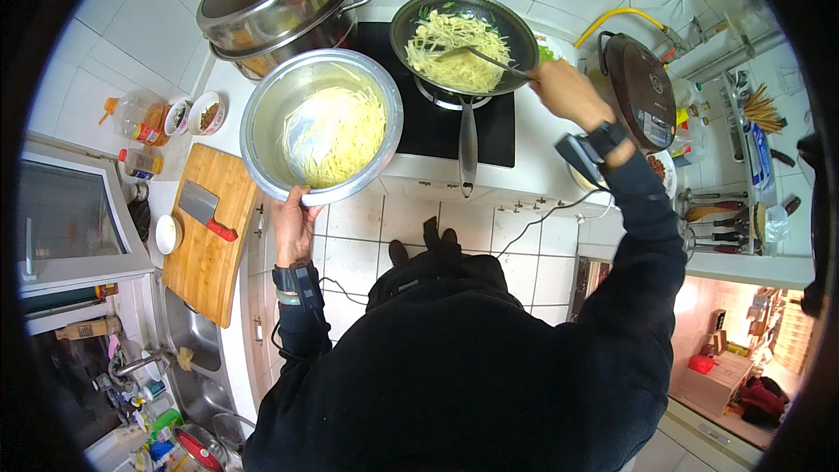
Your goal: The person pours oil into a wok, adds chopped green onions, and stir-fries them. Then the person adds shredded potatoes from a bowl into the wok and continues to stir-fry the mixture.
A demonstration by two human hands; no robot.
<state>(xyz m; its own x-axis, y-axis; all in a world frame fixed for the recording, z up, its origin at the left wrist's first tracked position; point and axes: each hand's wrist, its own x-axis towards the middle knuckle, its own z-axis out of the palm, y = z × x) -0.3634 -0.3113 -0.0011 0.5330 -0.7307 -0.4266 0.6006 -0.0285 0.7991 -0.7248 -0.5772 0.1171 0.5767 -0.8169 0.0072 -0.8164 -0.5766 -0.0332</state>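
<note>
My left hand (298,226) grips the near rim of a large metal basin (262,134), which is tilted so its inside shows. Pale yellow shredded vegetable, possibly potato (347,144), lies along its bottom and right side. In my right hand (567,93) is the handle of a metal spatula (495,61); its blade is partly buried in the food. More of the pale shreds (462,36), with some green pieces, fill the middle of a dark frying pan (518,29). The pan sits over a burner of the black cooktop (419,137), its handle (467,144) towards me.
A lidded steamer pot (282,6) stands behind the basin. At left, a cleaver (198,202) lies on a wooden cutting board (229,262) that overlaps the sink (196,341). A rice cooker (639,88) and a yellow gas hose (619,12) are at right. A cable (537,224) hangs from my right wrist.
</note>
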